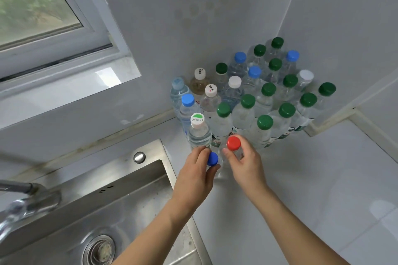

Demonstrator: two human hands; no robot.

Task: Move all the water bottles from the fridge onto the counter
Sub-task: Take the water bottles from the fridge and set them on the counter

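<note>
The person is setting two more bottles down at the front of the crowd of water bottles (247,101) on the white counter (312,178). The left hand (196,170) is gripping the blue-capped bottle (212,159), the right hand (245,161) the red-capped bottle (233,143). Next they probably need releasing upright, clear of the sink (120,200).

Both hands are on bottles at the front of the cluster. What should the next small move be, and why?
Probably let go of both. The left hand grips the blue-capped bottle and the right hand the red-capped bottle, both upright against the bottle cluster, apparently down on the counter.
</note>
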